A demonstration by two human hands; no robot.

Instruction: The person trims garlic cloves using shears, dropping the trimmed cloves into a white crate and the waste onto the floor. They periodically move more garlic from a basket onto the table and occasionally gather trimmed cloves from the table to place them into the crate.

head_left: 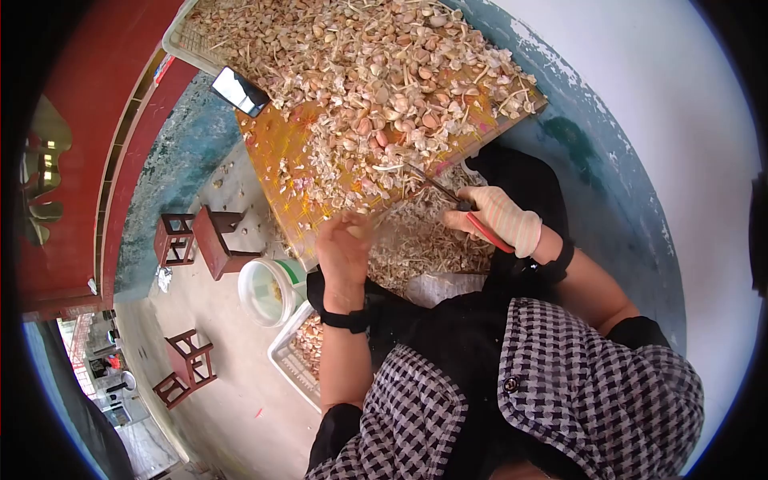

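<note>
My right hand (504, 220), in a pale striped glove, grips a pair of red-handled scissors (485, 230). Their dark blades point up and left over the table's near edge. My left hand (344, 244) is bare and held up beside that edge. Its fingers are curled in and smeared by motion, so what they pinch, if anything, is not clear. Ahead of both hands, a big heap of garlic cloves (384, 88) with dry skins and stalks covers much of the yellow-patterned table (276, 148).
A phone (240, 91) lies at the table's left edge, near a basket (186, 44) at the back. Garlic skins (432, 252) are piled below the table. A white bucket (264, 292) and a basket of cloves (298, 368) stand on my left, with wooden stools (224, 244) beyond.
</note>
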